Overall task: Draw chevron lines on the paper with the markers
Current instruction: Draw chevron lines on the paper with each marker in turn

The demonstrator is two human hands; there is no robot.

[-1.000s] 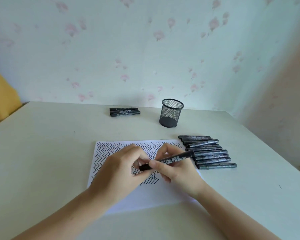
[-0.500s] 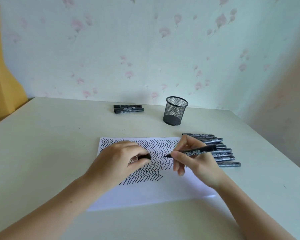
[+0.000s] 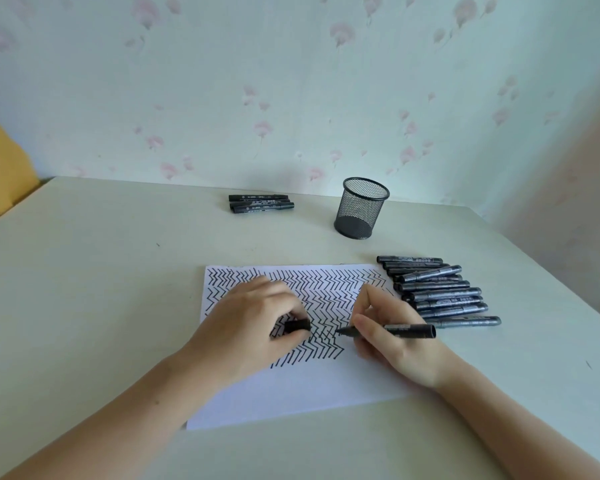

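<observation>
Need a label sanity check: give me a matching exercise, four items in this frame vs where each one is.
Things:
1. marker cap
2. uncapped marker
3. mesh pen cup
4. three-marker group

Places:
A. far edge of the table, left of the cup
B. held in the right hand, tip over the paper
C. held in the left hand
D. standing upright near the wall

Pairs: 1-C, 2-B, 3-D, 4-A
</observation>
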